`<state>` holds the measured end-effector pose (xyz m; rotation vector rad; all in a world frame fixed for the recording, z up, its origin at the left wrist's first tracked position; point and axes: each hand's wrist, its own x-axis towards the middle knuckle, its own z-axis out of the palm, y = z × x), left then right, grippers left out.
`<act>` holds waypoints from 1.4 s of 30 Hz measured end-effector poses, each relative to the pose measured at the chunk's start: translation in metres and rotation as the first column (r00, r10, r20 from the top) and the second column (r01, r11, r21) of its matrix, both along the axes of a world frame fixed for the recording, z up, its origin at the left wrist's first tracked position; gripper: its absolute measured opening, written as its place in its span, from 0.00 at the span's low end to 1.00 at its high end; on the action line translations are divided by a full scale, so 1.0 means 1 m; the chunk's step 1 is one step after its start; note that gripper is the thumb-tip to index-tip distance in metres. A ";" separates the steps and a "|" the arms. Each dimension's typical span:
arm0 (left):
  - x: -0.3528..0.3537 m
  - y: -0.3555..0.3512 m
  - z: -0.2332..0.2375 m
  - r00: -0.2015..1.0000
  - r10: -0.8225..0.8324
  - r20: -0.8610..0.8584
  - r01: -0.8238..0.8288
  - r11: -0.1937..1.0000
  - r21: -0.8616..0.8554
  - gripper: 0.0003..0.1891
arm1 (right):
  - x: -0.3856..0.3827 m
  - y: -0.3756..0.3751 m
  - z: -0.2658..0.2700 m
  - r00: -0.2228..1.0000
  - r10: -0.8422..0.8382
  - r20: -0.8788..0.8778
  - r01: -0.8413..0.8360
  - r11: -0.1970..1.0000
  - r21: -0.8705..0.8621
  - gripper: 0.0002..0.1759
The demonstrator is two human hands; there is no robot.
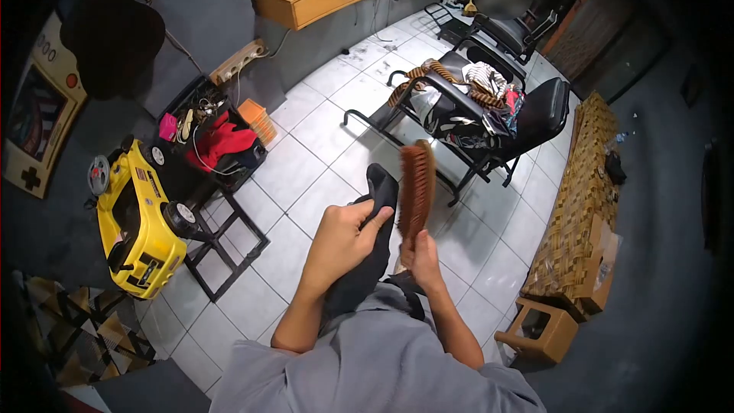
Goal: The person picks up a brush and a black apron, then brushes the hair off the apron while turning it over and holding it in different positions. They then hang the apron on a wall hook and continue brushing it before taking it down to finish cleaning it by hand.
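My left hand (342, 241) grips a black shoe (380, 187), holding it up over my lap with its toe pointing away from me. My right hand (420, 252) is closed on the handle of a brown bristle brush (417, 187). The brush stands upright, its bristles close beside the shoe's right side. I cannot tell whether brush and shoe touch. Grey cloth (382, 359) covers my knees below both hands.
A black barber chair (489, 118) piled with clothes stands ahead on the white tile floor (321, 138). A yellow toy car (138, 214) and a black rack (214, 145) stand at left, a patterned bench (581, 206) and small wooden stool (544, 330) at right.
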<state>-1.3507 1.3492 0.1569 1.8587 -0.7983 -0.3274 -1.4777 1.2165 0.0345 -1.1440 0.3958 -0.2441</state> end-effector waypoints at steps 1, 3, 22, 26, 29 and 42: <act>-0.002 -0.004 -0.001 1.000 -0.016 0.024 0.016 1.000 -0.003 0.13 | 0.003 0.006 0.005 1.000 0.002 0.016 -0.001 0.996 -0.093 0.27; -0.003 -0.010 0.004 0.998 0.029 0.051 -0.028 0.999 -0.037 0.16 | 0.004 -0.003 -0.008 0.999 0.035 0.014 -0.031 0.981 -0.193 0.27; -0.016 -0.064 -0.005 0.925 0.055 -0.376 -0.122 0.980 -0.157 0.16 | -0.033 -0.132 -0.178 0.737 0.076 -0.671 -0.143 0.989 -0.045 0.34; -0.015 -0.081 -0.014 0.956 0.081 -0.283 -0.128 0.980 -0.149 0.16 | -0.020 -0.126 -0.085 0.958 0.263 -0.111 0.000 0.390 0.921 0.26; -0.013 -0.093 -0.006 0.983 0.085 -0.162 -0.109 0.984 -0.144 0.16 | -0.023 -0.120 -0.083 0.974 0.222 -0.055 -0.033 0.373 0.927 0.25; -0.008 -0.134 -0.019 0.992 0.097 -0.078 -0.109 0.978 -0.175 0.14 | -0.035 -0.122 -0.044 0.958 -0.240 -0.157 0.193 0.944 -0.266 0.23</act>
